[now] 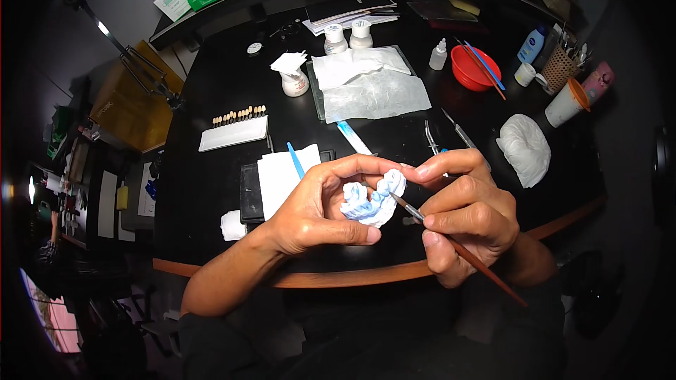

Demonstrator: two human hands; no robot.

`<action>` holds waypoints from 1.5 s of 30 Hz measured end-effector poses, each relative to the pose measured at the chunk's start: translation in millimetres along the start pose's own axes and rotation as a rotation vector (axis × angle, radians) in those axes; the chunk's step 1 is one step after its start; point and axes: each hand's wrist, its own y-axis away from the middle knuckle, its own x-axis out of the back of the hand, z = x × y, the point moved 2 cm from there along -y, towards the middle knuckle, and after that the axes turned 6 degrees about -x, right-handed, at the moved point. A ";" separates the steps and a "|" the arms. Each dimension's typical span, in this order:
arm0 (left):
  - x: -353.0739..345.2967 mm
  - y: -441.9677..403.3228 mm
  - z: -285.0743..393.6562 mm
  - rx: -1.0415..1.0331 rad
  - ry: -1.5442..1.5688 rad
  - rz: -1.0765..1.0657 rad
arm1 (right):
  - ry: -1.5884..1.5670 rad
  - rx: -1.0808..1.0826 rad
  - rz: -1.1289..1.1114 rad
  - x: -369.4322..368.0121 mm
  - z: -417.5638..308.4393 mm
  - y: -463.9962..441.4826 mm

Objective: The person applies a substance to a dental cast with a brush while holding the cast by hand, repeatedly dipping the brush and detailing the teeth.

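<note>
A white and pale blue dental cast [372,205] rests in my left hand [320,204], with the thumb along its lower edge and the fingers curled behind it. My right hand [472,214] pinches a thin brush with a reddish-brown handle [479,264]. The brush tip touches the right side of the cast, and the handle slants down to the right. Fingertips of both hands meet just above the cast. Behind my left hand lies a white paper pad [278,179] with a blue-handled tool [296,160] on it.
A shade guide [236,130] stands at left. Papers on a glass plate [377,91] lie behind the hands. Farther right are a dropper bottle [438,55], a red bowl [470,74], a crumpled white cloth [524,149] and a cup [563,105]. The table's wooden edge [338,279] runs in front.
</note>
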 end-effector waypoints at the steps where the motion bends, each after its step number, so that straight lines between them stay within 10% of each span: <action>1: 2.3 0.8 2.6 0.031 -0.017 -0.005 | -0.001 -0.006 -0.006 0.6 -0.4 0.4; 45: 4.5 0.3 -2.2 -0.082 -0.007 -0.083 | 0.048 0.010 -0.009 0.6 -0.9 -0.1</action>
